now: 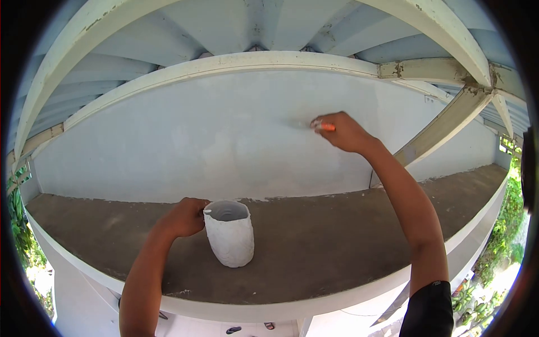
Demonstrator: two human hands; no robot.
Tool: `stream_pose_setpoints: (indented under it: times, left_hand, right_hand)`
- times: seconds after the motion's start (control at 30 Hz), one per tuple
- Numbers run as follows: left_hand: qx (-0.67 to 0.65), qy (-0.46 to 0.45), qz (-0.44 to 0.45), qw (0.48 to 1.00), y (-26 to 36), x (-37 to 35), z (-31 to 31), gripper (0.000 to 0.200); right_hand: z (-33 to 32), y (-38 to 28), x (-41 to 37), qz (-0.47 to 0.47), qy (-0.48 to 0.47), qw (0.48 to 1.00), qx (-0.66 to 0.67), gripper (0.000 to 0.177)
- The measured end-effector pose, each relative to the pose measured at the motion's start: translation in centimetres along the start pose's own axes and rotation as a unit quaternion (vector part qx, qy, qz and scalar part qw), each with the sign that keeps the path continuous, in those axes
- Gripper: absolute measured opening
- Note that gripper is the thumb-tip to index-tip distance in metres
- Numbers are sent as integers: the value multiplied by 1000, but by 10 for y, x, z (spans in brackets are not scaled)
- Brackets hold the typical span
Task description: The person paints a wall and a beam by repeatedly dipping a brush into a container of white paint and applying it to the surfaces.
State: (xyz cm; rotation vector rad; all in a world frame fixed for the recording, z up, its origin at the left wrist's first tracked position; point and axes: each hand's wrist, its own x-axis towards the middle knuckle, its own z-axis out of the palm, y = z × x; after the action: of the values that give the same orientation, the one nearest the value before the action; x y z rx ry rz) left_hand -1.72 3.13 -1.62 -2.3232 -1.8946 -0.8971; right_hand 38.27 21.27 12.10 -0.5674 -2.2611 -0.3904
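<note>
My right hand [346,132] is closed around a paintbrush [327,127] with an orange handle. The brush's bristles are blurred against the pale, white-painted wall [185,135], which shows damp-looking patches. Lower down, my left hand [190,217] grips the far left side of a paint pot [231,241], its fingers partly hidden behind the rim. White paint crusts the outside of the pot, and greyish-white paint shows inside. The pot is held over the brown ledge [325,241], tilted slightly.
Corrugated roofing on curved white beams [236,60] hangs low overhead. A diagonal beam [443,126] comes down to the ledge on the right. The ledge's white front edge [236,309] runs below my arms. Far below, sandals [233,330] lie on a floor; plants [499,236] grow outside.
</note>
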Motion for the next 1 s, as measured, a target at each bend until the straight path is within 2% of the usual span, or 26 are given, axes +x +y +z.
stream_pose_setpoints:
  times: [0.03, 0.07, 0.13, 0.17, 0.27, 0.3, 0.37, 0.4, 0.47, 0.5, 0.53, 0.57, 0.6, 0.63, 0.67, 0.73, 0.77, 0.83, 0.87, 0.93, 0.97, 1.0]
  left_hand:
    - [-3, 0, -1, 1000, 2, 0, 1, 33]
    - [1, 0, -7, 1000, 5, -1, 0, 32]
    - [11, -6, -18, 1000, 6, -4, 0, 32]
    - [19, -4, -21, 1000, 6, -3, 0, 33]
    - [41, -4, -35, 999, 7, -3, -4, 35]
    - [52, -9, -44, 998, 7, -3, -4, 36]
    - [32, 3, -39, 999, 3, -3, -2, 38]
    - [15, 12, -35, 999, 1, -4, -1, 39]
    - [15, 4, -33, 999, 9, -5, -5, 40]
    - [16, -3, -29, 999, 12, -5, -5, 40]
    - [13, -4, -31, 999, 11, -5, -3, 40]
    - [4, 2, -24, 1000, 8, -5, -3, 39]
    - [-2, 8, -16, 1000, 6, -5, -4, 37]
    - [1, 10, -15, 1000, 2, -5, -4, 37]
    - [18, 6, -22, 1000, -2, -4, -4, 36]
    - [41, -2, -26, 999, -6, 1, -8, 34]
    - [31, 9, -9, 999, -7, 1, -9, 33]
    - [12, 10, 3, 1000, -10, -3, -5, 33]
    - [-11, 22, 17, 1000, -11, -2, -5, 33]
    - [-40, 31, 31, 998, -4, 0, -6, 34]
    - [-19, 25, -7, 999, 2, -1, -9, 34]
    - [1, 19, -46, 999, 5, -2, -9, 34]
  right_hand:
    - [-4, -3, 4, 15, 57, 998, -5, 18]
    - [-3, -4, 11, 14, 56, 998, -6, 18]
    - [6, -5, 19, -15, 154, 985, -80, 18]
    - [17, 0, 20, -14, 156, 985, -75, 18]
    - [45, 7, 19, 15, 101, 992, -75, 17]
    - [47, 2, 14, 7, 52, 997, -58, 17]
    - [38, -5, 7, -13, -24, 1000, -8, 16]
    - [25, -11, 6, -14, -26, 1000, -8, 16]
    - [-2, -12, 11, 32, -65, 995, 74, 15]
    - [-8, -3, 14, 31, -13, 997, 67, 15]
    - [-10, 6, 18, 31, -16, 997, 67, 15]
    - [-10, 13, 22, -2, 94, 995, -20, 16]
    - [-12, 20, 26, -35, 206, 972, -105, 17]
    - [-14, 28, 30, 11, 201, 974, -106, 16]
    - [-12, 40, 31, 9, 206, 973, -108, 16]
    - [2, 70, 27, -63, 187, 977, -77, 15]
    - [1, 72, 23, -57, 187, 978, -74, 15]
    - [-14, 65, 13, -63, 48, 996, -29, 14]
    - [-27, 50, 6, -56, 42, 997, -27, 14]
    - [-51, 14, 5, 107, -138, 983, 49, 14]
    - [-52, 14, 6, 154, -97, 981, 73, 15]
    - [-48, 16, 10, 154, -102, 980, 71, 15]
